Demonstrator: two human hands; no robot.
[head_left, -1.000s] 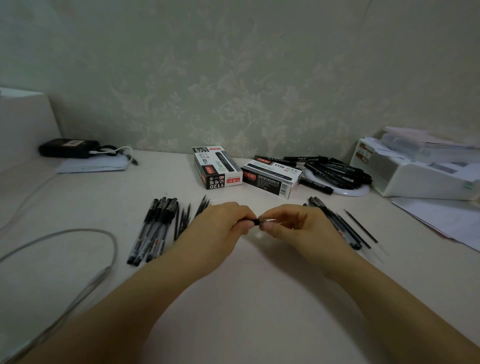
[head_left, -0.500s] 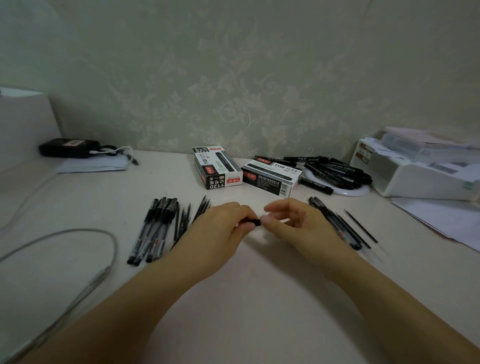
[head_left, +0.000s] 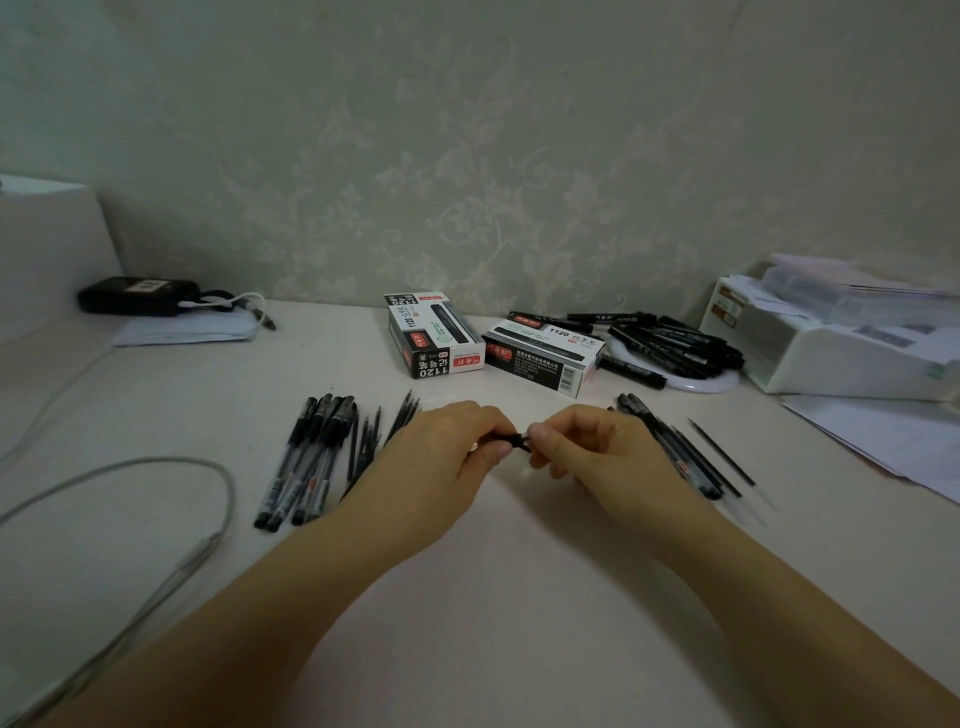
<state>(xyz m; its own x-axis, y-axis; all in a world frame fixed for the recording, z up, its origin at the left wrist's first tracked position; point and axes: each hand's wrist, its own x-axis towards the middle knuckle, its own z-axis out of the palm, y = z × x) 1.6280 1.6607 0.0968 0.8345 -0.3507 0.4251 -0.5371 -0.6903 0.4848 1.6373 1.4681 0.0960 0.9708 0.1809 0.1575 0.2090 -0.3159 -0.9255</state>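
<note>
My left hand (head_left: 447, 457) and my right hand (head_left: 592, 452) meet over the middle of the white table (head_left: 493, 597). Between them a short black pen part (head_left: 514, 441) shows, pinched from both sides by curled fingers. Most of the part is hidden inside the hands. A row of black gel pens (head_left: 311, 457) with loose refills lies left of my left hand. Another group of pens and thin refills (head_left: 685, 457) lies right of my right hand.
Two black pen boxes (head_left: 434, 335) (head_left: 545, 353) stand behind the hands. A white plate (head_left: 696, 382) piled with black markers sits at back right, beside a white printer (head_left: 831, 353) and papers (head_left: 893, 441). A grey cable (head_left: 156, 467) loops at left; a black device (head_left: 137, 296) sits far left.
My right hand's fingers, spread half a second ago, have curled back onto the black part. The thin metal tip seen a second ago between the hands is no longer visible.
</note>
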